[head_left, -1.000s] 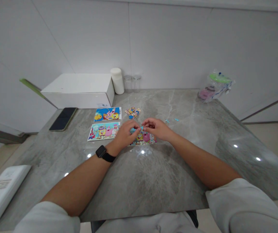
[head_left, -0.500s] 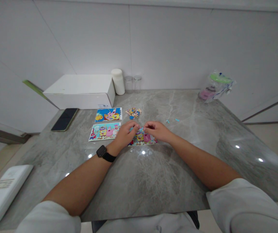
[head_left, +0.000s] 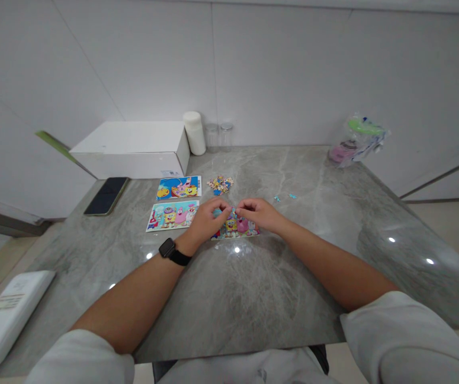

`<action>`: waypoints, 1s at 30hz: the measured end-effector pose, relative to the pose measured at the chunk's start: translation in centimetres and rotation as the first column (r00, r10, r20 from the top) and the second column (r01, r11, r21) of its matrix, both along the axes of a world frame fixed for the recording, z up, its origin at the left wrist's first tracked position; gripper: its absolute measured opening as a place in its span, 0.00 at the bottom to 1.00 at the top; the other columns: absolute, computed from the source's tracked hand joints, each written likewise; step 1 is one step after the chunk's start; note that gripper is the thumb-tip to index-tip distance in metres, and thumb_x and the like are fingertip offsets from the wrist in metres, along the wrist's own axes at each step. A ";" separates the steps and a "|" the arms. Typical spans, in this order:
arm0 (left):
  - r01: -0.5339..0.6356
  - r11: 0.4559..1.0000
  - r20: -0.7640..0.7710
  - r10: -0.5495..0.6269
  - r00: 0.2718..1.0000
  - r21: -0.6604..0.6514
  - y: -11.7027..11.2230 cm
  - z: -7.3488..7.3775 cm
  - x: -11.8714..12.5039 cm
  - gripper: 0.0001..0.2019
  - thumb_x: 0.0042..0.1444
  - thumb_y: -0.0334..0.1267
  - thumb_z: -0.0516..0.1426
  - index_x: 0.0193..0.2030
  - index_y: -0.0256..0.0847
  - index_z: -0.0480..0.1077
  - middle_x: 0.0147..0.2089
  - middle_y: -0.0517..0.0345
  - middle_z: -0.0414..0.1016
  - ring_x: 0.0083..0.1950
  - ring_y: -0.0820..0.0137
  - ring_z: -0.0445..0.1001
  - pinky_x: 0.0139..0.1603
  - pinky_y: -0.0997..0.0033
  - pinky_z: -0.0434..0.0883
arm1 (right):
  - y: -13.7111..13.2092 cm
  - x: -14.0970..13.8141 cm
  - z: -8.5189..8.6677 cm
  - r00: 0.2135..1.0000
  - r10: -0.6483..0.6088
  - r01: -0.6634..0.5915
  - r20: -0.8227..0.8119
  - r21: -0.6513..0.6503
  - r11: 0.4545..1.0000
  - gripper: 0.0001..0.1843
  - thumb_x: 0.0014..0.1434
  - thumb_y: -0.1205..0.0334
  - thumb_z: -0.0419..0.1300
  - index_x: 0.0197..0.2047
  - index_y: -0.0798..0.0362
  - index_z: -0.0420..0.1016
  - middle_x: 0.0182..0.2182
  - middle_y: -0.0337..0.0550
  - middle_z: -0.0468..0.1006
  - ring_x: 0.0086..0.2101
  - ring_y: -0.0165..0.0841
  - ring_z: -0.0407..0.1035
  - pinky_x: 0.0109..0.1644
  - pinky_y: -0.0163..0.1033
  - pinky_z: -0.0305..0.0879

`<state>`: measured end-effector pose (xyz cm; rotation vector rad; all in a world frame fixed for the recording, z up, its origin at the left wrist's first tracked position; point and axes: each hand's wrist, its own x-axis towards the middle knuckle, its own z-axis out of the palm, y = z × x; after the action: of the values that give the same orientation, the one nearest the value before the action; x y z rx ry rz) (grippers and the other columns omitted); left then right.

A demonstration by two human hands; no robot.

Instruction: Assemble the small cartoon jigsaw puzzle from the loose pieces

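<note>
A colourful cartoon jigsaw puzzle (head_left: 233, 231) lies flat on the grey marbled table, its upper part covered by my hands. My left hand (head_left: 209, 218), with a black watch on the wrist, is closed in a pinch over the puzzle's upper left. Opposite it, my right hand (head_left: 261, 214) pinches at the upper right, fingertips close to the left ones. What either hand holds, if anything, is too small to make out. Left of the puzzle is a matching picture card (head_left: 169, 217). Two small blue puzzle pieces (head_left: 277, 199) lie to the right.
Behind the hands sit a heap of loose puzzle pieces (head_left: 220, 185) and a blue picture card (head_left: 179, 188). Farther back are a white box (head_left: 133, 152), a white bottle (head_left: 195, 133) and two glasses (head_left: 226, 137). A phone (head_left: 107, 196) lies left; a plastic bag (head_left: 357, 141) stands right.
My fingertips have shifted very slightly over the puzzle's top edge, the hands staying pinched close together. The other things lie as before; the view has tilted a little.
</note>
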<state>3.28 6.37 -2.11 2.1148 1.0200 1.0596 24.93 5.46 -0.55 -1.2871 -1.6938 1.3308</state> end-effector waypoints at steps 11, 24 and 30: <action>0.067 0.997 -0.070 -0.064 0.995 0.036 -0.3 0.2 0.3 0.12 0.70 0.43 0.56 0.36 0.41 0.74 0.37 0.56 0.78 0.41 0.66 0.75 0.46 0.64 0.71 | 1.4 2.0 1.2 0.999 0.010 -0.005 -0.045 0.105 0.994 0.18 0.51 0.48 0.70 0.38 0.53 0.79 0.28 0.37 0.77 0.29 0.29 0.68 0.35 0.35 0.64; 0.247 0.943 -0.339 -0.162 0.927 0.224 -0.4 -0.6 0.3 0.10 0.70 0.42 0.57 0.48 0.44 0.80 0.47 0.52 0.80 0.50 0.62 0.76 0.54 0.58 0.69 | 3.5 5.9 2.0 0.987 -0.126 0.116 0.104 0.095 0.989 0.15 0.51 0.50 0.68 0.36 0.53 0.78 0.30 0.42 0.82 0.27 0.28 0.66 0.30 0.34 0.59; 0.342 0.912 -0.448 -0.215 0.868 0.226 -1.6 -0.1 0.6 0.14 0.70 0.46 0.57 0.55 0.49 0.79 0.59 0.49 0.76 0.60 0.57 0.72 0.64 0.51 0.66 | 3.5 5.3 0.3 0.952 -0.006 -0.021 0.306 0.085 0.996 0.10 0.54 0.55 0.65 0.34 0.53 0.82 0.29 0.40 0.81 0.31 0.32 0.72 0.37 0.35 0.65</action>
<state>3.90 4.78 -2.19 2.7213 0.7210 0.6610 30.23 8.96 -0.21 -1.4971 -1.9431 1.0885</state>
